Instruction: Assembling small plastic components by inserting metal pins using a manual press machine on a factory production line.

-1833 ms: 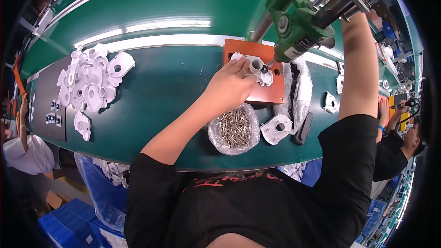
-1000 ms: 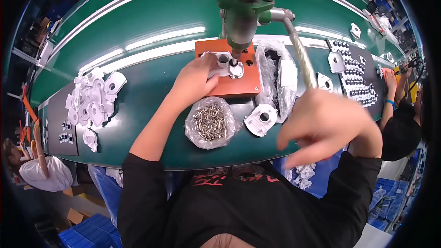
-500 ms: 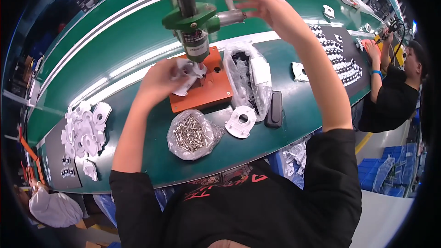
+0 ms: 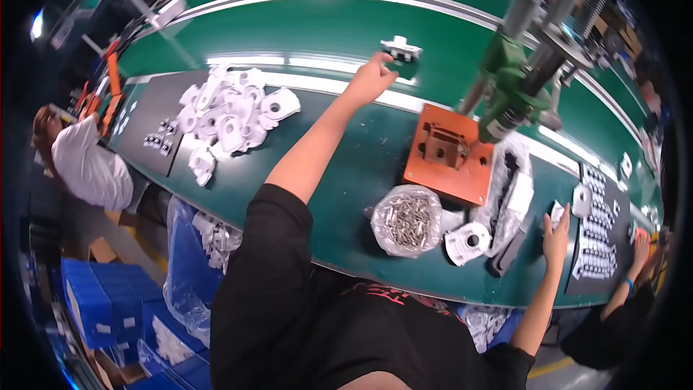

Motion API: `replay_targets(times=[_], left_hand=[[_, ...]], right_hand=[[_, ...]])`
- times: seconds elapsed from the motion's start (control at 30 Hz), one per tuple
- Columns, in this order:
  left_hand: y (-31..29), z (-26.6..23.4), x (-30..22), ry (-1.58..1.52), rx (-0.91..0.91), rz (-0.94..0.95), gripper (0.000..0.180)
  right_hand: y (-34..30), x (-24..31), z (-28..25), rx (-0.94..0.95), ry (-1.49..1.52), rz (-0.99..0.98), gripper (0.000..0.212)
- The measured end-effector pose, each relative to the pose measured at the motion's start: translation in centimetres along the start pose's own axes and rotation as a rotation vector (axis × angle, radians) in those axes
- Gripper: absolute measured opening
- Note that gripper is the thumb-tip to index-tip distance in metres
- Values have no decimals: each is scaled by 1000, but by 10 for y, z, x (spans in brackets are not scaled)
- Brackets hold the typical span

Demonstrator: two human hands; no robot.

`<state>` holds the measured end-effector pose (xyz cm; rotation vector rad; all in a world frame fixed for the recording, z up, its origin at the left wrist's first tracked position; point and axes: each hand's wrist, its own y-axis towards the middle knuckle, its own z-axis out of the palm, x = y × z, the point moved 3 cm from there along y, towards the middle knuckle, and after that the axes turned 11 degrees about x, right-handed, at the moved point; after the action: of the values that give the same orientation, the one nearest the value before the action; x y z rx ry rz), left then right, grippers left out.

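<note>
My left hand is stretched out over the green conveyor, fingers apart. Just beyond its fingertips lies a white plastic part with dark pieces. On the right, my right hand has its thumb and fingers around a small white plastic part, low over the table. Between my arms is an orange fixture block with its recess uncovered. The green bench press stands over its right side. A clear bag of screws and a white plastic housing lie in front of the block.
White housings are heaped at the left beside a dark mat. A plastic bag of black parts and a dark oblong case lie right of the fixture. Rows of small parts cover the right mat, near a co-worker's arm.
My left hand has gone from the fixture to the conveyor, where a white part now lies. My right hand has left the press lever and come down to a white part. The view has swung left.
</note>
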<state>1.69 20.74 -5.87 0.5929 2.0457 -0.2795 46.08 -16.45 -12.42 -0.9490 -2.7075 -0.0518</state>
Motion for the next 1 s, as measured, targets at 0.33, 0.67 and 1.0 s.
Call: replay_targets(times=[0.33,0.67,1.0], left_hand=[[-192,-176,102,885,-459,-369,55],[-219,-178,139,504,-544,-499,75],[-178,-130,0,-818,-327,145,44]], right_hand=[[33,34,13,59,-69,-84,37],[-36,11,9,91,194,-115,70],[-81,81,-40,151,1007,-410,71]])
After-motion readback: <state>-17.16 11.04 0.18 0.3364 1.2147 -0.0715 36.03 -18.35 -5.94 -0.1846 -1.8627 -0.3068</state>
